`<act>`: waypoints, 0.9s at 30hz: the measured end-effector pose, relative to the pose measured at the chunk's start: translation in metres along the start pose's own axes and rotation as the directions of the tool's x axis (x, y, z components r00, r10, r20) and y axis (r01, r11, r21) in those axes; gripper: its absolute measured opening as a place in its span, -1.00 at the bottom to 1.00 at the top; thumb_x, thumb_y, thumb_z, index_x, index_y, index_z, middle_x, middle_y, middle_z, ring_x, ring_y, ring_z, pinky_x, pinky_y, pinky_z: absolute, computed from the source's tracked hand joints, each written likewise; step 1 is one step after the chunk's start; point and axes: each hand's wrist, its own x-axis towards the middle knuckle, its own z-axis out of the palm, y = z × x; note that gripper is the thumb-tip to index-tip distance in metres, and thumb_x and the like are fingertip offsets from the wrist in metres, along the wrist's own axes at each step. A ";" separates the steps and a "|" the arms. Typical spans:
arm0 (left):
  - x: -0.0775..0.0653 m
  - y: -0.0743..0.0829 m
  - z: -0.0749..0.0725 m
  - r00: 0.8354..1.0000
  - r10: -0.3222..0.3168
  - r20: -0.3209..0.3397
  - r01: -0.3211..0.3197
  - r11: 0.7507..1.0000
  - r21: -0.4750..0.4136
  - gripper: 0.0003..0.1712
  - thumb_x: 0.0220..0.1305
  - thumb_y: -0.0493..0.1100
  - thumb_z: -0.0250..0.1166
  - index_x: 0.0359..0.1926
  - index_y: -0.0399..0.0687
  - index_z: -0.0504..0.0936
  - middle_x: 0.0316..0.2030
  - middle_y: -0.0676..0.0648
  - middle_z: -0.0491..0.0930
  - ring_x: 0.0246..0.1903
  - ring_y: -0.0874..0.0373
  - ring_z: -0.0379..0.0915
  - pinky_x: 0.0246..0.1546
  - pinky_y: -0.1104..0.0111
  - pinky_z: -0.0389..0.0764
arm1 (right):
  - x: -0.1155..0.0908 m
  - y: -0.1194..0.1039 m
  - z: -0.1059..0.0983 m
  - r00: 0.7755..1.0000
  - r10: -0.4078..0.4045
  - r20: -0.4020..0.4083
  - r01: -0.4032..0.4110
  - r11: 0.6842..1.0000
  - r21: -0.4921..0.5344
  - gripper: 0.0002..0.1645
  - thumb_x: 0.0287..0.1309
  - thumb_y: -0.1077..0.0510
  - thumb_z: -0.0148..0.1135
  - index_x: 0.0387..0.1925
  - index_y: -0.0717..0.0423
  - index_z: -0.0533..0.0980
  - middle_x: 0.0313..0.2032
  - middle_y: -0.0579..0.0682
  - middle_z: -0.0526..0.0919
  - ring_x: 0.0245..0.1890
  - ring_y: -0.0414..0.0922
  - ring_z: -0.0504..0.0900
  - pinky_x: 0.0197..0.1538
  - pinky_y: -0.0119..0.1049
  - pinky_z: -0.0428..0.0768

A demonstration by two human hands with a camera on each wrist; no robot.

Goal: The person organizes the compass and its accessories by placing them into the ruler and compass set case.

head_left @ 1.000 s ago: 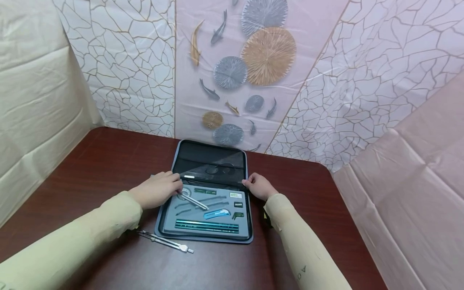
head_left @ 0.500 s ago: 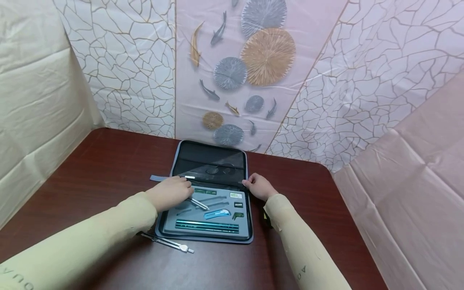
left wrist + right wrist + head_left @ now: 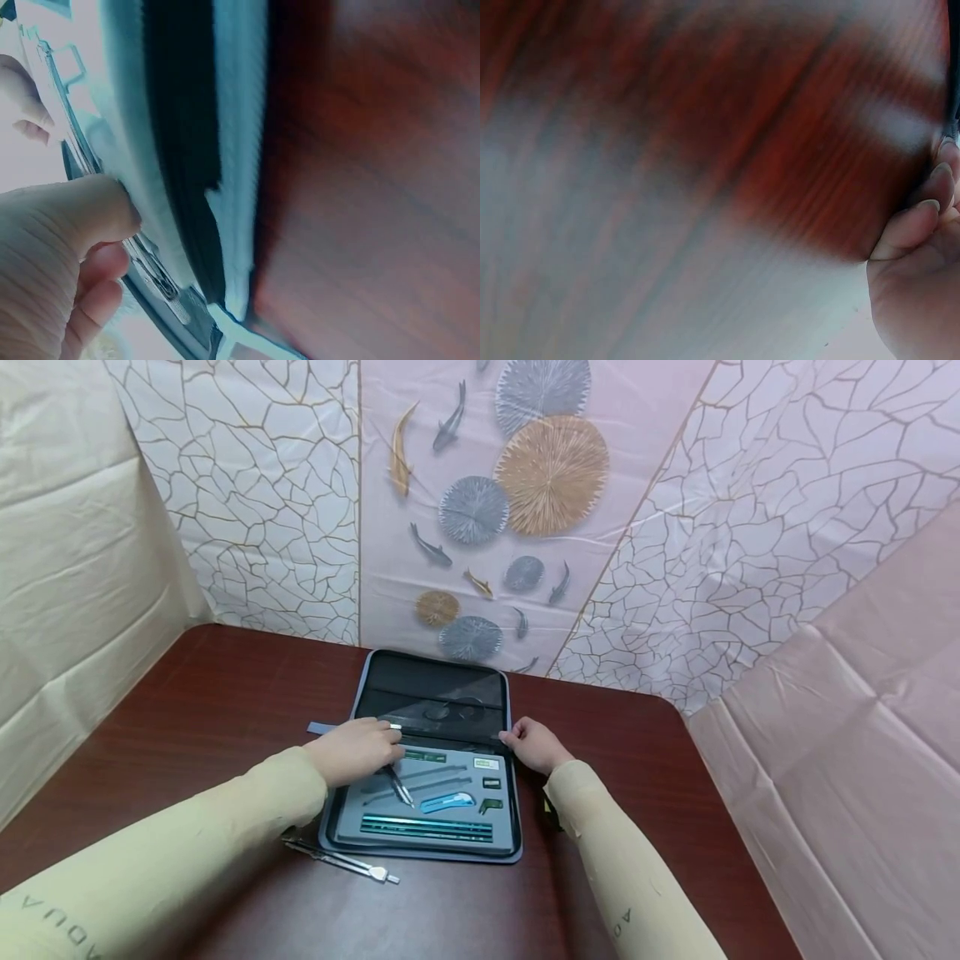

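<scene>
A zippered case (image 3: 420,857) lies unfolded on the table, with a grey foam tray (image 3: 349,827) in its near half. Over the tray's upper left, my left hand (image 3: 352,752) pinches a silver drawing compass (image 3: 402,790) between thumb and fingers. Its legs slant down toward the foam. The left wrist view shows the compass (image 3: 67,112) running past my thumb, its knurled end below. At the case's right edge by the fold, my right hand (image 3: 536,746) grips the edge with curled fingers (image 3: 911,229). Another silver compass (image 3: 352,863) lies on the table at the near left.
Green pencils (image 3: 427,828), a blue utility knife (image 3: 447,802), a white eraser (image 3: 486,764) and a sharpener (image 3: 491,782) sit in the tray. Above the fold lies the black lid (image 3: 420,677). A blue-grey strap (image 3: 319,727) sticks out left. Patterned cloth (image 3: 480,568) hangs behind the table.
My left hand has shifted right over the tray with the compass, whose legs now point more steeply toward me. My right hand has stayed at the case's edge.
</scene>
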 end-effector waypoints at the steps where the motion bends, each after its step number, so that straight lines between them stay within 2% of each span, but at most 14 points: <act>1: 0.000 -0.002 0.001 1.000 0.013 -0.007 -0.012 1.000 0.011 -0.74 0.10 -0.30 0.44 -0.17 0.06 0.72 -0.28 0.01 0.61 -0.24 0.14 0.50 -0.10 0.30 0.54 | 0.000 0.000 0.000 1.000 0.001 0.002 -0.001 1.000 0.002 -0.62 0.36 -0.17 0.08 -0.31 0.06 0.40 -0.55 0.00 0.39 -0.55 -0.07 0.36 -0.41 -0.22 0.37; 7: -0.003 -0.010 0.003 0.994 0.110 -0.011 -0.108 0.987 0.120 -0.71 0.11 -0.27 0.44 -0.13 0.08 0.68 -0.20 -0.01 0.60 -0.21 0.13 0.52 -0.23 0.31 0.57 | -0.001 -0.002 0.000 1.000 0.007 0.008 -0.007 1.000 0.003 -0.63 0.37 -0.15 0.08 -0.30 0.07 0.39 -0.55 0.01 0.38 -0.55 -0.06 0.35 -0.40 -0.22 0.37; 10: -0.005 -0.011 0.003 0.993 0.120 -0.003 -0.119 0.987 0.107 -0.69 0.11 -0.28 0.44 -0.10 0.06 0.67 -0.17 -0.03 0.60 -0.18 0.13 0.54 -0.21 0.29 0.58 | -0.002 -0.003 -0.001 1.000 0.011 0.006 -0.011 1.000 0.000 -0.64 0.37 -0.14 0.08 -0.30 0.07 0.40 -0.54 0.02 0.40 -0.54 -0.05 0.37 -0.40 -0.22 0.36; 12: -0.006 -0.010 0.001 0.997 0.079 0.015 -0.080 0.996 0.050 -0.66 0.13 -0.30 0.41 -0.05 0.05 0.66 -0.10 -0.05 0.60 -0.12 0.10 0.55 -0.13 0.25 0.58 | -0.003 -0.004 -0.001 1.000 0.008 0.005 -0.008 1.000 0.000 -0.64 0.38 -0.13 0.08 -0.30 0.07 0.40 -0.54 0.03 0.40 -0.54 -0.05 0.37 -0.40 -0.22 0.36; 13: -0.007 -0.009 0.000 0.999 0.037 0.029 -0.037 0.999 -0.006 -0.65 0.15 -0.31 0.40 -0.03 0.04 0.64 -0.08 -0.06 0.60 -0.09 0.10 0.55 -0.10 0.24 0.57 | -0.003 -0.004 -0.001 1.000 0.006 0.007 -0.006 1.000 -0.001 -0.65 0.38 -0.13 0.08 -0.30 0.07 0.40 -0.53 0.02 0.40 -0.54 -0.05 0.37 -0.40 -0.22 0.36; 14: -0.007 -0.009 -0.001 0.999 -0.020 0.049 0.023 0.998 -0.067 -0.64 0.17 -0.30 0.39 0.00 0.04 0.63 -0.06 -0.05 0.59 -0.08 0.10 0.54 -0.09 0.24 0.57 | -0.003 -0.004 -0.001 1.000 0.005 0.007 -0.005 1.000 -0.001 -0.65 0.38 -0.13 0.08 -0.30 0.08 0.40 -0.53 0.02 0.40 -0.54 -0.05 0.37 -0.40 -0.22 0.36; 15: -0.007 -0.008 -0.002 0.993 -0.091 0.070 0.101 0.983 -0.151 -0.65 0.20 -0.31 0.36 0.01 0.00 0.62 -0.06 -0.06 0.59 -0.08 0.10 0.54 -0.09 0.23 0.57 | -0.003 -0.004 -0.001 1.000 0.004 0.007 -0.004 1.000 -0.001 -0.64 0.38 -0.14 0.08 -0.29 0.08 0.40 -0.53 0.02 0.40 -0.54 -0.05 0.37 -0.40 -0.22 0.36; 16: -0.007 -0.007 -0.003 0.980 -0.173 0.093 0.190 0.954 -0.232 -0.68 0.22 -0.30 0.35 0.00 -0.04 0.60 -0.09 -0.07 0.60 -0.13 0.12 0.55 -0.12 0.24 0.58 | -0.003 -0.004 -0.001 1.000 0.004 0.007 -0.004 1.000 -0.003 -0.64 0.38 -0.14 0.08 -0.29 0.08 0.40 -0.54 0.02 0.40 -0.54 -0.05 0.37 -0.40 -0.22 0.36; 17: -0.007 -0.005 -0.005 0.957 -0.261 0.128 0.289 0.903 -0.318 -0.75 0.24 -0.28 0.33 -0.05 -0.06 0.59 -0.17 -0.06 0.60 -0.21 0.14 0.56 -0.19 0.25 0.60 | -0.002 -0.004 -0.001 1.000 0.007 0.006 -0.007 1.000 -0.004 -0.64 0.37 -0.15 0.08 -0.29 0.07 0.40 -0.54 0.02 0.40 -0.54 -0.05 0.36 -0.40 -0.21 0.36; 19: -0.006 -0.002 -0.006 0.886 -0.419 0.199 0.462 0.755 -0.466 -0.94 0.24 -0.21 0.29 -0.28 -0.10 0.60 -0.43 0.01 0.56 -0.47 0.20 0.49 -0.41 0.29 0.57 | -0.002 -0.003 -0.001 1.000 0.009 0.005 -0.009 1.000 -0.007 -0.63 0.37 -0.16 0.08 -0.28 0.07 0.40 -0.54 0.02 0.40 -0.54 -0.05 0.37 -0.40 -0.21 0.36; 21: -0.003 0.001 -0.008 0.809 -0.529 0.259 0.574 0.610 -0.546 -0.76 0.21 -0.15 0.27 -0.57 -0.09 0.52 -0.69 0.07 0.39 -0.70 0.22 0.29 -0.63 0.32 0.44 | -0.001 -0.003 -0.001 1.000 0.015 0.004 -0.015 1.000 -0.005 -0.63 0.36 -0.17 0.09 -0.28 0.06 0.40 -0.53 0.02 0.40 -0.54 -0.05 0.37 -0.40 -0.21 0.37; 23: -0.001 0.005 -0.008 0.746 -0.586 0.315 0.643 0.513 -0.569 -0.57 0.19 -0.08 0.27 -0.76 -0.02 0.38 -0.83 0.11 0.18 -0.80 0.22 0.10 -0.72 0.34 0.29 | -0.001 -0.003 -0.001 1.000 0.014 0.005 -0.014 1.000 -0.004 -0.62 0.36 -0.17 0.09 -0.28 0.06 0.40 -0.53 0.03 0.41 -0.53 -0.04 0.37 -0.40 -0.20 0.37; 25: 0.003 0.009 -0.010 0.715 -0.608 0.345 0.676 0.475 -0.564 -0.50 0.17 -0.04 0.27 -0.83 0.00 0.35 -0.86 0.11 0.11 -0.81 0.21 0.04 -0.74 0.34 0.23 | -0.001 -0.003 -0.001 1.000 0.016 0.008 -0.016 1.000 -0.001 -0.62 0.36 -0.17 0.09 -0.28 0.06 0.40 -0.52 0.03 0.41 -0.53 -0.04 0.38 -0.39 -0.20 0.37; 27: 0.007 0.012 -0.012 0.701 -0.618 0.356 0.693 0.472 -0.545 -0.51 0.17 -0.03 0.29 -0.83 0.00 0.38 -0.85 0.11 0.13 -0.81 0.20 0.06 -0.73 0.35 0.22 | -0.001 -0.002 0.000 1.000 0.016 0.009 -0.016 1.000 0.002 -0.62 0.36 -0.17 0.08 -0.29 0.07 0.40 -0.52 0.04 0.41 -0.53 -0.04 0.37 -0.40 -0.19 0.37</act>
